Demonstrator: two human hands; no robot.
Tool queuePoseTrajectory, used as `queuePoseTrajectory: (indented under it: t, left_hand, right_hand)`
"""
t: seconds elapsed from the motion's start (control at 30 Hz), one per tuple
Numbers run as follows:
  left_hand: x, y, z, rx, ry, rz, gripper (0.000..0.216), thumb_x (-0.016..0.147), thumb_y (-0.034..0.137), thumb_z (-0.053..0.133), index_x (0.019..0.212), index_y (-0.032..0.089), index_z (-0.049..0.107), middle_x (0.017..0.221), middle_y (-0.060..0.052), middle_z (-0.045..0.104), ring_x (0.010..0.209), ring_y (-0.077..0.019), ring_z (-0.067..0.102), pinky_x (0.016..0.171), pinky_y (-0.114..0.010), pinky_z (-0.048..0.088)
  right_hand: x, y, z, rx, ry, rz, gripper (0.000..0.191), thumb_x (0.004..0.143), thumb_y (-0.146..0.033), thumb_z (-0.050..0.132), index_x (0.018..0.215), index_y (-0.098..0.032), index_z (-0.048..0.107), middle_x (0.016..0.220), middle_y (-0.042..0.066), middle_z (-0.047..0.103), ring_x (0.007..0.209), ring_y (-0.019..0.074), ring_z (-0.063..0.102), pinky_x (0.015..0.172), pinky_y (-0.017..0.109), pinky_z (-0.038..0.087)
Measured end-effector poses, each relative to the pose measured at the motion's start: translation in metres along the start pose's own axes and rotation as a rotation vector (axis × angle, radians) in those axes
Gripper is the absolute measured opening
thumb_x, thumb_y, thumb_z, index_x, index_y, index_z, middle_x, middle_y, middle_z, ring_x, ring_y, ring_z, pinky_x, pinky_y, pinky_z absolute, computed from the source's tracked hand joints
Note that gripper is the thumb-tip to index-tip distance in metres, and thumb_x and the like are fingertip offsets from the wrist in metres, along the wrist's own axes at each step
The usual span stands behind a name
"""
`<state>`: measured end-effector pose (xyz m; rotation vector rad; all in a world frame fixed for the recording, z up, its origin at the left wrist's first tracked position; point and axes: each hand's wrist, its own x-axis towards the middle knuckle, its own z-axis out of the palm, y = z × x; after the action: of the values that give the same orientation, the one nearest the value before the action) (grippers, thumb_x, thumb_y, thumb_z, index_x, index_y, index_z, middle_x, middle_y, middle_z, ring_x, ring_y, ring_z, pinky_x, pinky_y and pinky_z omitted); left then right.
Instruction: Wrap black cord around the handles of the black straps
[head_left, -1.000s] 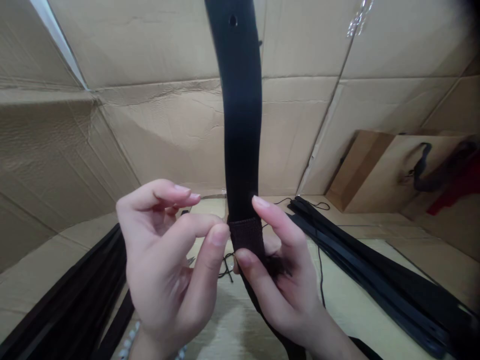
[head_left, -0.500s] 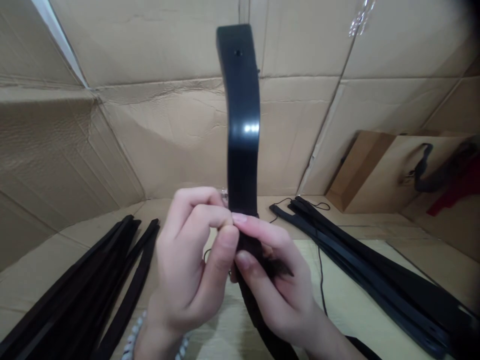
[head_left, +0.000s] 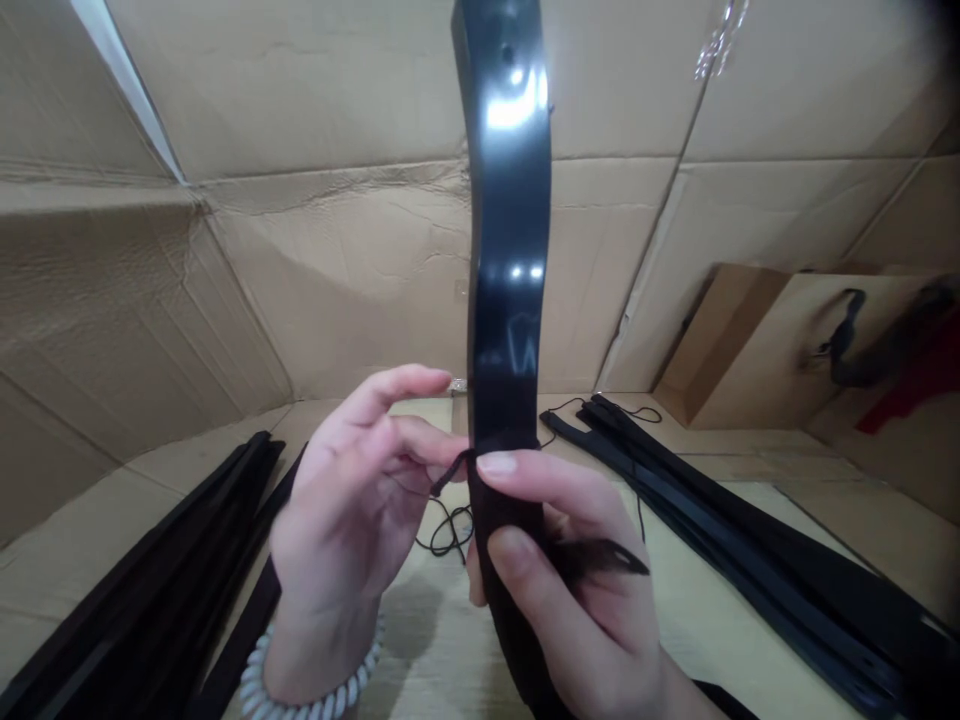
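A long, glossy black curved strip stands upright in front of me, with a hole near its top. Its lower part is covered by a dull black sleeve, apparently cloth. My right hand is closed around the sleeved part, its thumb and index finger pressing on the front. A flat, pointed black piece juts out across the right palm; its kind is unclear. A short black cord end pokes out at the sleeve's left edge. My left hand is open beside it, fingers apart, one fingertip by the cord.
Several dark strips lie at the left, and more black strips with thin cords at the right. A looped black cord rests on the table behind my hands. Cardboard walls surround the space; a paper bag stands at back right.
My left hand has let go of its pinch at the sleeve's edge and opened, moving slightly left. The strip, in my right hand, has shifted up and right. The cord end now shows.
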<state>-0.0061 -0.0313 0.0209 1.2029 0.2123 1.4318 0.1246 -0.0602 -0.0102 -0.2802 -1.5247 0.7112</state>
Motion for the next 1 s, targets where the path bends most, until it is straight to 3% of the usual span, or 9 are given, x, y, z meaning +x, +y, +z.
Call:
queuePoseTrajectory:
  t: [0.1,0.27,0.43,0.57,0.7,0.83,1.0]
  left_hand:
    - [0.005,-0.004,-0.001,-0.104,0.031,-0.079,0.024,0.080,0.024,0.076,0.102,0.021,0.069,0.063,0.004,0.066,0.056,-0.0076,0.063,0.057,-0.014,0.054]
    - [0.006,-0.012,0.002,-0.167,0.012,-0.209,0.029,0.068,0.024,0.086,0.088,0.022,0.065,0.059,0.007,0.060,0.050,-0.0060,0.055,0.053,-0.014,0.051]
    - [0.005,-0.006,0.001,-0.228,0.008,-0.314,0.029,0.060,0.024,0.091,0.075,0.020,0.066,0.068,0.005,0.062,0.057,-0.0052,0.059,0.054,-0.011,0.051]
    - [0.006,0.002,-0.008,-0.187,-0.028,-0.301,0.023,0.060,0.017,0.089,0.073,0.020,0.071,0.063,0.006,0.065,0.054,-0.0041,0.060,0.057,-0.011,0.053]
    - [0.007,0.006,-0.016,-0.139,-0.053,-0.319,0.023,0.058,0.017,0.091,0.073,0.019,0.073,0.061,0.005,0.068,0.052,-0.0044,0.063,0.055,-0.011,0.054]
    - [0.005,0.007,-0.015,-0.084,-0.005,-0.302,0.026,0.057,0.018,0.091,0.076,0.019,0.074,0.062,0.004,0.068,0.055,-0.0053,0.063,0.056,-0.011,0.054]
    - [-0.001,0.009,-0.008,0.088,0.088,-0.151,0.026,0.066,0.015,0.086,0.088,0.023,0.075,0.066,0.006,0.068,0.056,-0.0037,0.061,0.060,-0.010,0.054]
  right_hand:
    - [0.000,-0.003,-0.001,0.032,-0.027,0.004,0.054,0.090,-0.006,0.052,0.133,-0.037,0.052,0.073,-0.003,0.055,0.053,0.0081,0.050,0.045,0.019,0.043]
    - [-0.005,-0.004,-0.003,0.081,-0.020,0.069,0.050,0.091,-0.007,0.053,0.131,-0.037,0.053,0.093,0.000,0.063,0.061,0.0068,0.055,0.046,0.017,0.044]
    - [-0.006,-0.006,-0.005,0.057,-0.074,0.134,0.051,0.092,-0.011,0.053,0.133,-0.042,0.051,0.078,-0.003,0.056,0.058,0.0071,0.052,0.047,0.017,0.042]
    - [-0.003,-0.008,-0.007,-0.026,-0.195,0.209,0.067,0.094,-0.016,0.053,0.145,-0.054,0.031,0.082,-0.003,0.057,0.058,0.0079,0.049,0.049,0.019,0.043]
    - [0.000,-0.008,-0.011,-0.100,-0.266,0.198,0.077,0.095,-0.019,0.052,0.149,-0.056,0.013,0.075,-0.005,0.052,0.054,0.0085,0.043,0.046,0.019,0.042]
    - [0.001,-0.006,-0.013,-0.228,-0.265,0.168,0.075,0.096,-0.018,0.049,0.151,-0.052,0.012,0.074,-0.005,0.054,0.055,0.0090,0.047,0.047,0.020,0.044]
    - [0.001,-0.005,-0.011,-0.387,-0.215,0.085,0.080,0.091,-0.010,0.050,0.155,-0.040,0.012,0.074,-0.005,0.060,0.057,0.0098,0.055,0.051,0.019,0.051]
